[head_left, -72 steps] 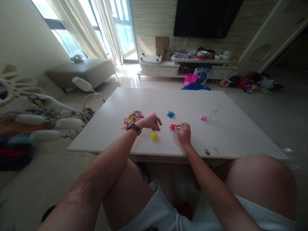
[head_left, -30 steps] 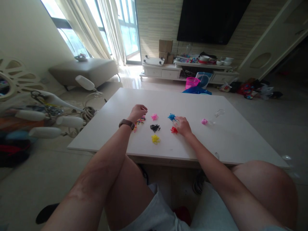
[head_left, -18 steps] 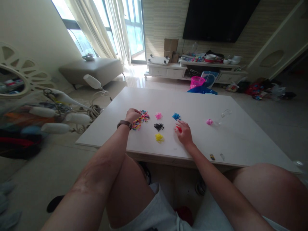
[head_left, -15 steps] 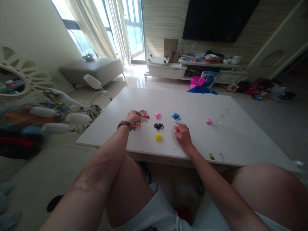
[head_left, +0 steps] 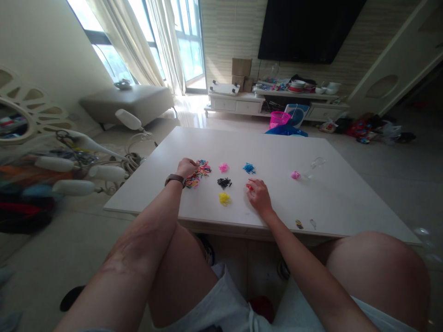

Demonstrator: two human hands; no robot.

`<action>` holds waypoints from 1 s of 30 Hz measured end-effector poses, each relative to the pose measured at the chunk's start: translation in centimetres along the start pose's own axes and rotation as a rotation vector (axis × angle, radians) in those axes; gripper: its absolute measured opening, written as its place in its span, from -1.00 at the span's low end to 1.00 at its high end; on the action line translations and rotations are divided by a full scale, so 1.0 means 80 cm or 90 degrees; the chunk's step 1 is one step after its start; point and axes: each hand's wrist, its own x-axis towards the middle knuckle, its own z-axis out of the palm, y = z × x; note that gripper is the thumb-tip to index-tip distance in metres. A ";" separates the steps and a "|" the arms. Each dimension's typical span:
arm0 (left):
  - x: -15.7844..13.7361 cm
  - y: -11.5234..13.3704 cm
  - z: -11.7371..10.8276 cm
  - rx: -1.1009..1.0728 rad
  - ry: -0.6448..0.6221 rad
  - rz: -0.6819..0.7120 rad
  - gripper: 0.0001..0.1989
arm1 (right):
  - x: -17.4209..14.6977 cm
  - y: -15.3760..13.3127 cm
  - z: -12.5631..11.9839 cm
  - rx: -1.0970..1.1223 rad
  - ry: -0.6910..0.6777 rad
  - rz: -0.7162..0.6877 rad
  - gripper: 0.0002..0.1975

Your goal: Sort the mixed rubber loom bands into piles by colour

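On the white table (head_left: 214, 143), my left hand (head_left: 187, 168), with a dark watch on its wrist, is at the mixed pile of small coloured pieces (head_left: 201, 170). Its fingers are bent together at the pile's edge; what they hold is hidden. My right hand (head_left: 259, 194) rests low over the table with fingers bent but apart. Small red pieces (head_left: 250, 187) show between its fingers, partly covered. Between the hands lie separate little heaps: pink (head_left: 224, 167), black (head_left: 224, 183) and yellow (head_left: 224, 199). A blue heap (head_left: 248, 168) lies just beyond my right hand.
To the right on the table are a pink object (head_left: 295, 175), a clear bottle-like container (head_left: 317, 162), a small yellow figure (head_left: 299, 224) and a small pale piece (head_left: 313, 224). A lamp with white shades (head_left: 107, 173) stands beside the left edge. My knees are under the near edge.
The whole view has shifted slightly, so things appear a little further left. Both hands stay at the same places, with only small finger movements at the mixed pile and the red pieces.
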 end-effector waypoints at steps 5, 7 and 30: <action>-0.002 -0.001 -0.002 -0.011 0.009 -0.004 -0.83 | 0.000 0.001 -0.001 -0.005 0.001 -0.007 -0.79; -0.001 -0.001 -0.001 -0.005 0.008 -0.007 -0.82 | 0.001 0.002 -0.001 -0.006 -0.001 -0.010 -0.79; 0.016 -0.020 0.017 0.055 -0.076 0.006 -0.88 | 0.001 0.001 -0.001 0.004 -0.009 -0.007 -0.80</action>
